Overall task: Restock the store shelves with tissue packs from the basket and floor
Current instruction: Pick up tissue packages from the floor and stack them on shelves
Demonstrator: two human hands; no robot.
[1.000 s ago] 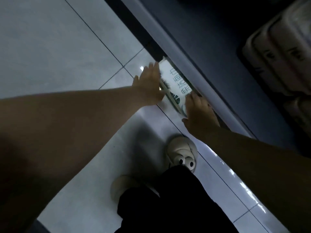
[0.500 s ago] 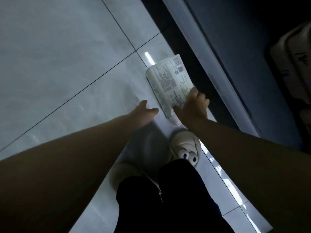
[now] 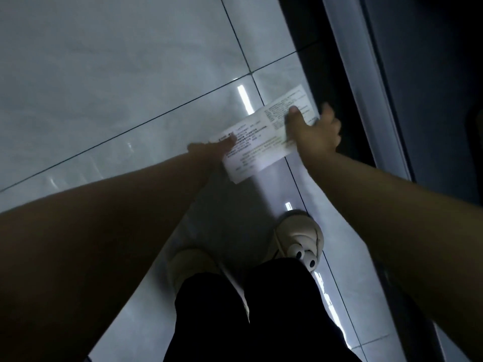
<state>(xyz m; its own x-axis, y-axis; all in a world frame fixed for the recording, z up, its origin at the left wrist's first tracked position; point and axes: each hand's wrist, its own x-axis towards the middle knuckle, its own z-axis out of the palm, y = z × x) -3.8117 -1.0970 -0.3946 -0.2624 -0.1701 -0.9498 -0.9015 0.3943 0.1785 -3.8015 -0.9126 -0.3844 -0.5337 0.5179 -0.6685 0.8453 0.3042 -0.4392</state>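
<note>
Above the glossy tiled floor (image 3: 104, 87), beside the shelf base (image 3: 366, 74), the tissue pack (image 3: 261, 142) hung between hands: the right hand (image 3: 316, 134) held one end in a firm grip; the left hand (image 3: 211, 152) touched the other, its grip unclear.

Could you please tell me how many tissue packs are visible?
1. The tissue pack is held at its ends by the left hand and right hand, above the tiled floor beside the shelf base. Others may lie out of view.

Open floor (image 3: 104, 87) left; perhaps shelving (image 3: 431, 100) right.
</note>
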